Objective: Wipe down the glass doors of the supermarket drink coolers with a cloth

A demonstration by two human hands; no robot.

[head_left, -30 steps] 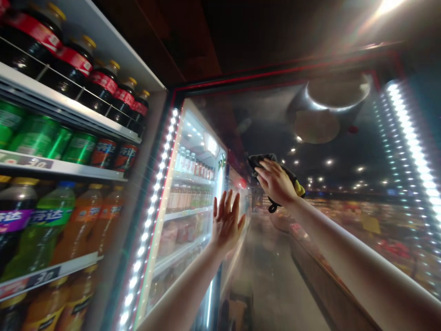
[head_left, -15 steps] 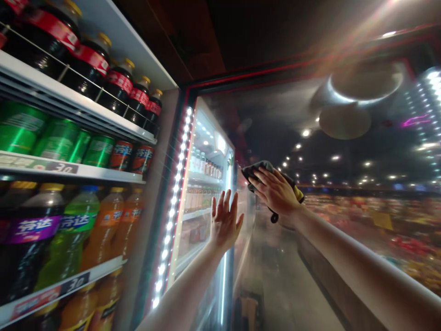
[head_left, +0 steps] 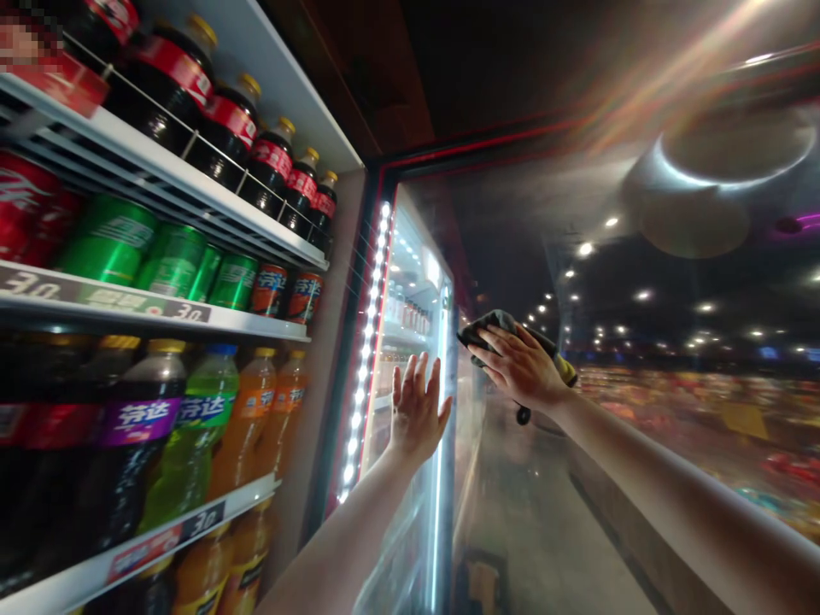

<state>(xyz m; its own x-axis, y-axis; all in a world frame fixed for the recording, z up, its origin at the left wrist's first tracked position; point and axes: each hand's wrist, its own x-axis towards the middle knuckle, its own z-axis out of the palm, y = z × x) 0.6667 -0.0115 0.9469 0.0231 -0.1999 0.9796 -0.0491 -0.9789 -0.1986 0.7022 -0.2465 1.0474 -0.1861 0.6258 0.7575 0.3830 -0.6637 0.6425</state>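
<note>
My right hand [head_left: 520,367] presses a dark grey cloth [head_left: 493,325] with a yellow part against the glass door [head_left: 608,299] of a drinks fridge. The fingers lie over the cloth, and a small dark loop dangles below the palm. Left of it, my left hand [head_left: 419,410] is raised with fingers stretched and spread, holding nothing. Its palm faces the glass; whether it touches cannot be made out. A strip of white lights [head_left: 368,342] runs beside it at the door's edge.
Fridge shelves [head_left: 256,318] on the left carry cola bottles [head_left: 231,120], green cans [head_left: 115,239] and orange soda bottles [head_left: 243,418]. Through or in the glass show another lit fridge [head_left: 410,316], a floor aisle [head_left: 531,512] and blurred goods [head_left: 692,410].
The view has swung left, so the shelves sit further right and more cans show. My right hand and the cloth appear slightly further right and lower; my left hand keeps its place in view.
</note>
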